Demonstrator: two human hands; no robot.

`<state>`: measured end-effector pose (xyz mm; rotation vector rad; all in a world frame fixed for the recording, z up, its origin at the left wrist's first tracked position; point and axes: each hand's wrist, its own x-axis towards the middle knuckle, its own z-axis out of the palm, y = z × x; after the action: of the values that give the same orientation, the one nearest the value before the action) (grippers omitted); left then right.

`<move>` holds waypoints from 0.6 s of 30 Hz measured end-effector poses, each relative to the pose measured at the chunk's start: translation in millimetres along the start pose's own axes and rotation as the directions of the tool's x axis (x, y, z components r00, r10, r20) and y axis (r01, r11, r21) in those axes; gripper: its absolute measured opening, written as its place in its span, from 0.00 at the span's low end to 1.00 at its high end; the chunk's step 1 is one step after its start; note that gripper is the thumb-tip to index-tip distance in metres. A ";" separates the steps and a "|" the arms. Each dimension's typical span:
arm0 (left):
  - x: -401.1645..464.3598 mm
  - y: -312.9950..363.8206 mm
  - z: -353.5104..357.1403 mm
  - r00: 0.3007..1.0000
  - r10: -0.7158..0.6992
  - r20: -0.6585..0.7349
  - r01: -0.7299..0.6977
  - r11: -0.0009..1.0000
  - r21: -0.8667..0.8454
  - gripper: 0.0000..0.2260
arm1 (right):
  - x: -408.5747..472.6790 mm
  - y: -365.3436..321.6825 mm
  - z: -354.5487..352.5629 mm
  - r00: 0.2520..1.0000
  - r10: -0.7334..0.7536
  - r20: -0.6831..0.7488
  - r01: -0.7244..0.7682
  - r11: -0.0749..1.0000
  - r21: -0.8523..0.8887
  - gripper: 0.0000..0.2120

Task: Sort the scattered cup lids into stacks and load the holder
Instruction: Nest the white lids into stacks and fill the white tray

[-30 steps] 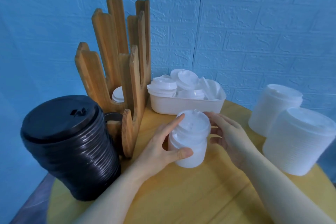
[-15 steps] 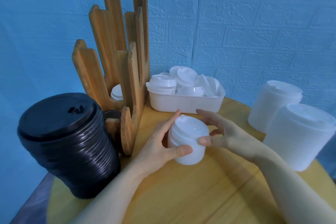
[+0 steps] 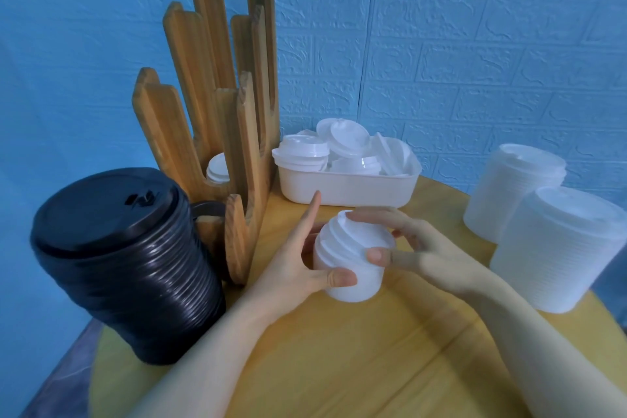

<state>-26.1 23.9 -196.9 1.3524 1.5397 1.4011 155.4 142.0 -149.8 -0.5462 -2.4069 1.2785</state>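
white bin (image 3: 342,188), loose lids (image 3: 342,142); holder (image 3: 217,119)

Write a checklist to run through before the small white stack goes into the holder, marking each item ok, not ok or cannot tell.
1. Both hands hold the stack: ok. The left hand and right hand grip the small stack.
2. Lids nested square: not ok, the top lids sit skewed.
3. Holder upright: ok.
4. Free slot: cannot tell; one slot shows a white lid.
5. Path to the holder: ok, only bare table between.
6. Loose lids left: not ok, the tray holds more.
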 end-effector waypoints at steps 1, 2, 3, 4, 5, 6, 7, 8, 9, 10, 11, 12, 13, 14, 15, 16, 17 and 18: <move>0.4 -0.5 -0.1 1.000 -0.015 -0.001 0.015 1.000 -0.007 0.54 | -1.9 0.5 -3.0 0.999 -0.016 0.041 0.014 0.999 0.039 0.23; 0.6 -0.1 0.0 1.000 -0.023 -0.002 0.023 1.000 -0.015 0.55 | -2.9 0.6 -4.0 0.997 -0.030 0.077 0.025 0.997 0.070 0.23; 0.9 -0.8 -0.1 1.000 -0.028 -0.003 0.028 0.999 -0.021 0.56 | -2.9 0.7 -3.2 0.993 -0.045 0.107 0.036 0.996 0.082 0.22; 0.8 -0.8 0.0 1.000 -0.031 -0.002 0.031 0.999 -0.026 0.56 | -2.5 1.5 -1.7 0.989 -0.061 0.131 0.052 0.996 0.071 0.21; 0.6 -0.8 0.1 0.999 -0.035 0.000 0.035 0.999 -0.032 0.56 | -1.8 2.3 0.0 0.986 -0.075 0.147 0.069 0.997 0.046 0.20; 0.4 -0.7 0.1 0.999 -0.040 0.000 0.040 0.999 -0.036 0.56 | -1.3 2.7 0.9 0.985 -0.080 0.154 0.079 0.997 0.017 0.20; 0.5 -1.1 0.4 0.999 -0.046 0.000 0.046 0.998 -0.039 0.57 | -1.3 2.4 1.3 0.986 -0.073 0.150 0.075 0.997 -0.008 0.20; 0.7 -1.6 0.6 0.999 -0.049 0.000 0.049 0.998 -0.040 0.58 | -1.4 1.0 1.4 0.988 -0.060 0.140 0.066 0.997 -0.037 0.20; 1.1 -2.2 0.8 0.999 -0.050 -0.001 0.050 0.998 -0.043 0.58 | -1.2 -0.3 1.2 0.991 -0.053 0.127 0.064 0.994 -0.087 0.20; 1.2 -2.0 1.1 0.999 -0.048 -0.002 0.048 0.998 -0.045 0.57 | -1.1 -2.1 1.2 0.992 -0.053 0.112 0.071 0.984 -0.164 0.19; 1.1 -1.0 1.6 0.999 -0.046 -0.002 0.046 0.998 -0.045 0.57 | -1.1 -4.3 1.5 0.994 -0.059 0.096 0.081 0.964 -0.254 0.18; 0.3 0.4 2.2 0.999 -0.043 0.000 0.043 0.998 -0.046 0.56 | -1.2 -7.1 1.9 0.994 -0.066 0.083 0.090 0.937 -0.337 0.17; -0.3 1.6 2.4 0.999 -0.039 0.000 0.038 0.998 -0.044 0.55 | -1.2 -10.6 2.8 0.995 -0.074 0.072 0.097 0.909 -0.406 0.16; -0.9 2.6 2.2 0.999 -0.033 0.002 0.033 0.999 -0.042 0.54 | -1.7 -14.7 4.2 0.995 -0.078 0.063 0.099 0.881 -0.462 0.16; -1.1 2.6 1.9 1.000 -0.028 0.007 0.029 0.999 -0.038 0.53 | -2.1 -17.8 6.0 0.995 -0.084 0.053 0.099 0.857 -0.506 0.16; -1.1 1.9 1.3 1.000 -0.020 0.013 0.020 0.999 -0.032 0.52 | -2.6 -20.2 8.0 0.995 -0.087 0.044 0.097 0.838 -0.536 0.16; -0.9 1.3 0.9 1.000 -0.010 0.019 0.010 1.000 -0.019 0.51 | -3.1 -21.7 10.3 0.995 -0.092 0.034 0.096 0.827 -0.553 0.16; -0.5 0.3 0.2 1.000 -0.004 0.023 0.004 1.000 0.004 0.48 | -3.8 -22.9 12.2 0.995 -0.092 0.026 0.091 0.821 -0.564 0.16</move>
<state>-25.7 23.5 -196.7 1.3626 1.5296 1.3763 149.0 119.8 -137.5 -0.5710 -2.7646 0.4947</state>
